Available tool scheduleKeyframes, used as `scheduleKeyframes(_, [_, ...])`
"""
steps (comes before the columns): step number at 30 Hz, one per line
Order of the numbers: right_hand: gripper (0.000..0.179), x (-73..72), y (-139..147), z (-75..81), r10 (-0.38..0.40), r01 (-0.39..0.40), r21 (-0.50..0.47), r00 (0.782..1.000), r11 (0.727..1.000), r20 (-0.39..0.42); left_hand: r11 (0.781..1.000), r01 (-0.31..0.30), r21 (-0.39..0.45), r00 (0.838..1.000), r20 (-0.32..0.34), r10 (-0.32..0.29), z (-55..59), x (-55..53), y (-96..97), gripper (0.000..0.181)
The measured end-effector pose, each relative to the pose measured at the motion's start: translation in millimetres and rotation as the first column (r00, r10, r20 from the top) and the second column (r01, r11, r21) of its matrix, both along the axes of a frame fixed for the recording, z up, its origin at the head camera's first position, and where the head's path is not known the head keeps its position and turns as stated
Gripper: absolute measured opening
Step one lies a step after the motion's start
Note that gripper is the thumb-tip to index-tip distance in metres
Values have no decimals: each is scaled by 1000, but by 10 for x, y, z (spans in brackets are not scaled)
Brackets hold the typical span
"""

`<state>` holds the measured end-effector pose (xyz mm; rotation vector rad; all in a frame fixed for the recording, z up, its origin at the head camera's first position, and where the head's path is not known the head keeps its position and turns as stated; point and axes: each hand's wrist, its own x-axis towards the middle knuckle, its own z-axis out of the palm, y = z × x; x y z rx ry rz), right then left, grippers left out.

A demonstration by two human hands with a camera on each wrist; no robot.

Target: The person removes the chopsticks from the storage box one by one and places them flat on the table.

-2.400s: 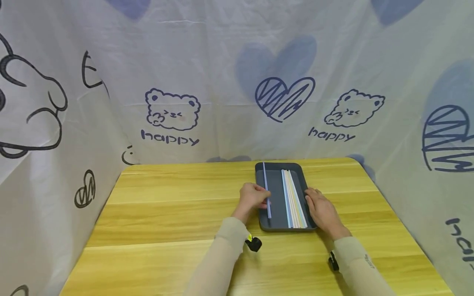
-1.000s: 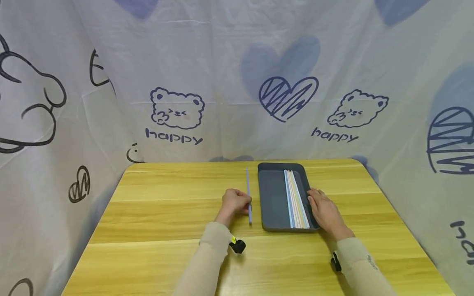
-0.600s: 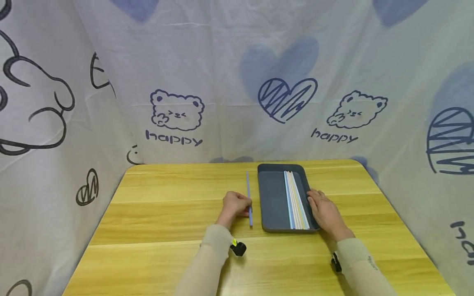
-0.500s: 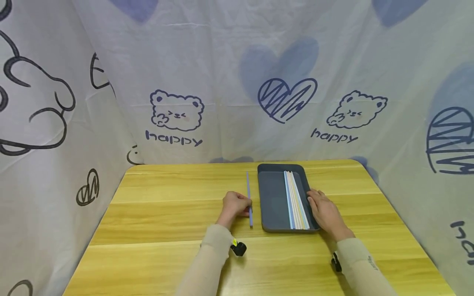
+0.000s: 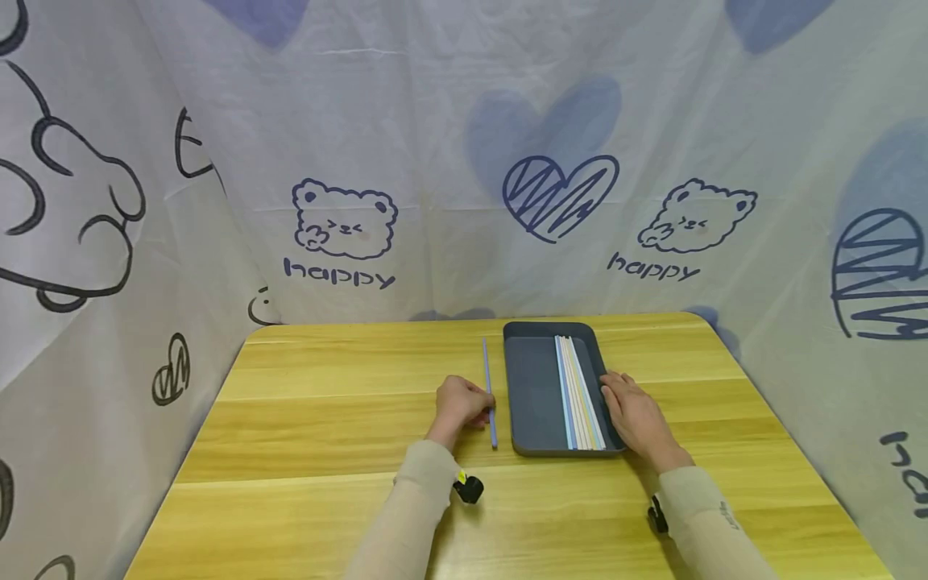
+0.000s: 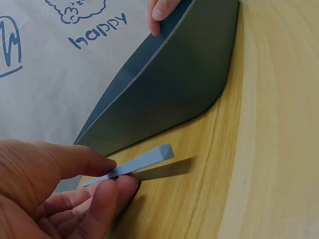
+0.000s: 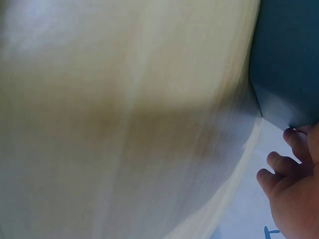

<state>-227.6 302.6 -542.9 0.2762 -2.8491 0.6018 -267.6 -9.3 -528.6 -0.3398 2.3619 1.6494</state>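
Observation:
In the head view my left hand [image 5: 464, 401] pinches a thin lavender-blue stick [image 5: 487, 362] just left of the dark grey tray [image 5: 536, 387]. The left wrist view shows this stick [image 6: 149, 158] between thumb and fingers, its angular near end just over the table, casting a shadow. Several pastel sticks [image 5: 578, 395] in blue, white, pink and yellow lie side by side along the tray's right half. My right hand [image 5: 636, 415] holds the tray's right wall. In the right wrist view, that hand's curled fingers [image 7: 281, 164] show, one touching the tray [image 7: 289, 64].
The tray stands near the back edge of the wood-grain table [image 5: 312, 443]. A printed white cloth [image 5: 428, 145] hangs behind and at both sides. Small black devices, one at the left wrist [image 5: 469, 488] and one at the right [image 5: 656, 515], sit by the sleeves.
My left hand has carried the lavender-blue stick left, out from over the tray to the table beside it. In the last second it barely moves. The right hand stays at the tray's wall.

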Motion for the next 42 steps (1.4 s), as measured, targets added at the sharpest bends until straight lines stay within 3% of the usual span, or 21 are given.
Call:
scheduleKeyframes(8, [40,2,-20,-2,-7,7,-3,1000,1000,9,999,14,-42,999,-32,-16,-13,6,-4,9])
scheduleKeyframes(17, [39,8,-12,-8,-10,10,-3,1000,1000,12,998,-13,-61,1000,-11,13,-30,-1,14,10])
scheduleKeyframes(26, [38,1,2,-27,-4,4,-4,1000,1000,-13,999,5,-41,1000,-24,-6,-74,-12,14,12])
scheduleKeyframes(29, [38,6,5,-26,-5,5,-6,1000,1000,-12,997,12,-70,999,-51,-16,-67,-7,11,11])
scheduleKeyframes(33, [38,9,3,-31,-8,8,-8,1000,1000,-9,994,-5,-110,990,-142,-10,-30,-4,29,10])
scheduleKeyframes(36, [39,7,1,-35,-12,12,-10,1000,1000,-5,999,-17,-50,983,-185,8,6,-23,68,7])
scheduleKeyframes(42, [40,7,-3,-29,-17,17,-4,1000,1000,6,988,18,152,986,-165,7,64,-68,164,4])
